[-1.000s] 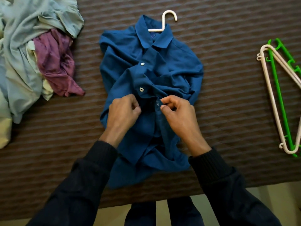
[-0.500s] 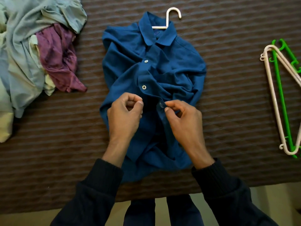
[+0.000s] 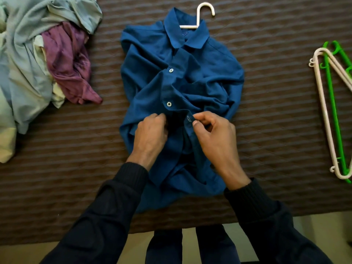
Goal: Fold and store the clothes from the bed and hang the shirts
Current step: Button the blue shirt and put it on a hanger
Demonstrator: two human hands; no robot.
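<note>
Right hand [image 3: 215, 138] pinched the placket by the buttonhole | left hand [image 3: 150, 134] gripped the opposite edge of the blue shirt [image 3: 207, 73] (crumpled on the bed [image 3: 276, 111]) | white hanger [image 3: 202, 14] beyond both hands, in the collar

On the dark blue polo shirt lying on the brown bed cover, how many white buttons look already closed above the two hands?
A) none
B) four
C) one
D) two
D: two white buttons, an upper one and a lower one, sit fastened on the dark blue polo shirt, while the right hand pinches the placket at an empty buttonhole and the left hand grips the other edge.
</note>
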